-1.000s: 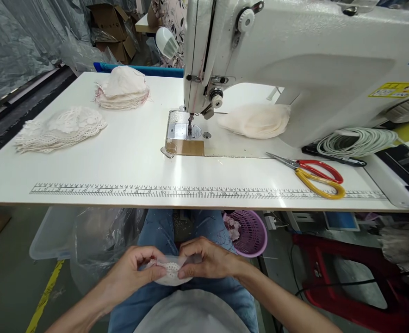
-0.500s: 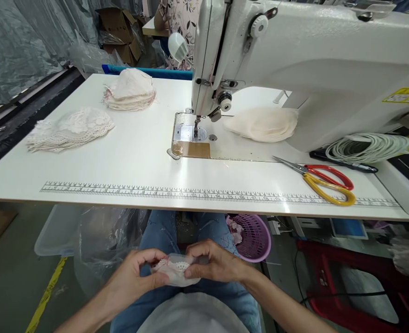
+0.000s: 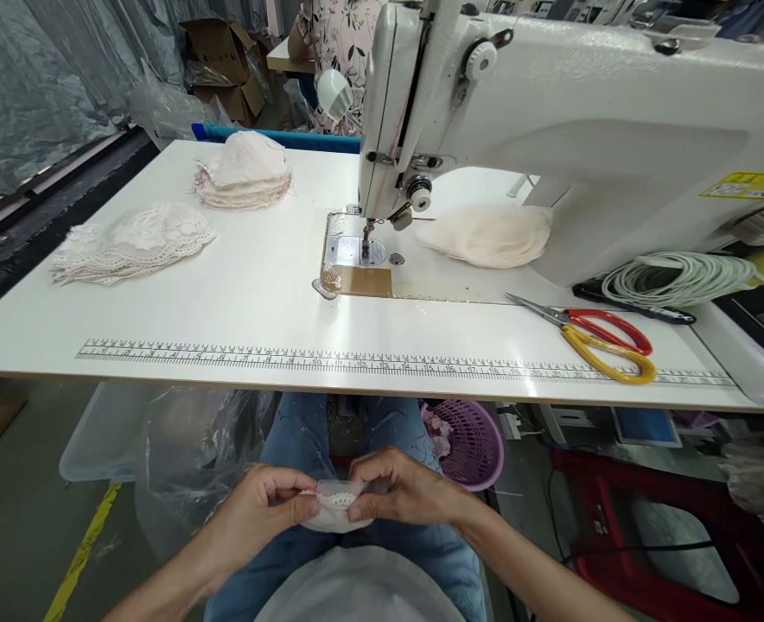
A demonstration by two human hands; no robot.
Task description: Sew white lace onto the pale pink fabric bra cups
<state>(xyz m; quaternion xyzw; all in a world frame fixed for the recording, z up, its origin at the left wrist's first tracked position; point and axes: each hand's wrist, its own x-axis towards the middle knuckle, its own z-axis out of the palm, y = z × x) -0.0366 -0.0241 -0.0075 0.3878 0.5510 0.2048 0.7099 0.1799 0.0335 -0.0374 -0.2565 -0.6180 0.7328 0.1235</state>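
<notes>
A small white fabric piece with a lace edge (image 3: 334,511) is held above my lap, below the table's front edge. My left hand (image 3: 262,505) pinches its left end between thumb and fingers, and my right hand (image 3: 400,490) pinches its right end. On the table, a stack of lace pieces (image 3: 134,242) lies at the left, with a stack of pale fabric pieces (image 3: 245,173) behind it. Cream oval pieces (image 3: 495,235) lie under the arm of the white sewing machine (image 3: 569,104).
Scissors with red and yellow handles (image 3: 606,341) lie at the table's right front, beside a coil of pale cord (image 3: 680,278). A printed ruler (image 3: 382,363) runs along the front edge. Below are a purple basket (image 3: 476,445) and a red stool (image 3: 647,484). A person (image 3: 346,43) is behind.
My left fingers have shifted on the left end of the fabric piece, and its reddish gathered part shows less. The view has moved slightly.
</notes>
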